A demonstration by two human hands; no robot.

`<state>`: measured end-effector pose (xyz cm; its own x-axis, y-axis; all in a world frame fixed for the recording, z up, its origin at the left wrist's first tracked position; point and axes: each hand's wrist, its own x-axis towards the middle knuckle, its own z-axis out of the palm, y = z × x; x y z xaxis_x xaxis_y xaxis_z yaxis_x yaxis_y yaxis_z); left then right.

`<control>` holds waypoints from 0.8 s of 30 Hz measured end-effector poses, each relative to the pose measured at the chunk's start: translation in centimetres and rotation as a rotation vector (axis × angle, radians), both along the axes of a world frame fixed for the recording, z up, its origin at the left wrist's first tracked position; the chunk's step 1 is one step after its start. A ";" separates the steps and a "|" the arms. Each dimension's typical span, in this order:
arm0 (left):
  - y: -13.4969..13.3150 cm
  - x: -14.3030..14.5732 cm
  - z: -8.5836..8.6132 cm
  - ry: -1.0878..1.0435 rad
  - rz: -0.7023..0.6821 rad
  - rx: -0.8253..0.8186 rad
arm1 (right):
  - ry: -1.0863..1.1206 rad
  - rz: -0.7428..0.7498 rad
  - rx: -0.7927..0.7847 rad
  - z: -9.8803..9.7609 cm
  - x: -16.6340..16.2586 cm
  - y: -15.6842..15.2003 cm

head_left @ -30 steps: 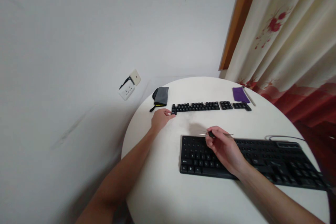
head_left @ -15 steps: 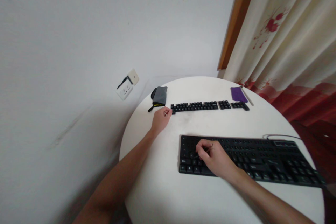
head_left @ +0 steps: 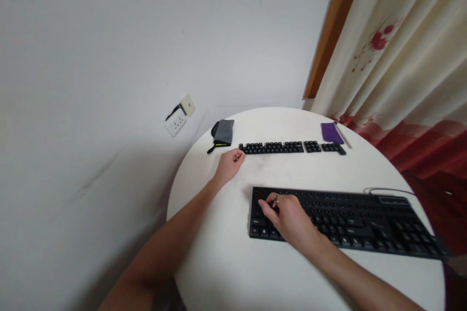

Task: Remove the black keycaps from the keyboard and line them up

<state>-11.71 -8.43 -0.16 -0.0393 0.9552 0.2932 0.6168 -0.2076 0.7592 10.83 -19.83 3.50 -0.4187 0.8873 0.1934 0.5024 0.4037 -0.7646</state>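
On the round white counter (head_left: 219,252), left to right: one grey pouch (head_left: 224,131), soft fabric, yellow showing at its lower edge. Left hand (head_left: 230,163), fingertips pinched at the near end of a row of keycaps (head_left: 275,148), blocky black plastic; whether it held one could not be told. Right hand (head_left: 288,214), the nearer, its grip curled about a thin, mostly hidden tool (head_left: 276,199) over the left end of a matte black keyboard (head_left: 350,218), which stretched rightward, long axis crosswise. One purple cloth (head_left: 331,133), flat.
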 end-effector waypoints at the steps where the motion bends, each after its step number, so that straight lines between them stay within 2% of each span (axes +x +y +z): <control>1: 0.0 0.1 0.0 -0.010 -0.010 0.002 | 0.001 -0.003 -0.012 -0.1 0.0 0.0; 5: -0.1 0.3 -0.1 -0.034 -0.033 0.006 | -0.014 0.020 -0.060 -0.2 0.0 0.0; 10: -0.3 0.4 0.2 -0.046 -0.050 0.011 | -0.145 0.104 0.069 0.1 0.2 -0.5; 12: -0.5 0.4 0.3 -0.041 -0.054 0.006 | -0.162 0.109 0.071 0.2 0.5 -0.5; 20: -0.7 0.4 0.4 -0.041 -0.074 -0.006 | 0.204 0.083 -0.328 -1.8 1.9 0.4; 24: -1.2 0.7 0.8 -0.041 -0.145 -0.016 | 0.390 0.082 -0.563 -2.4 2.0 0.8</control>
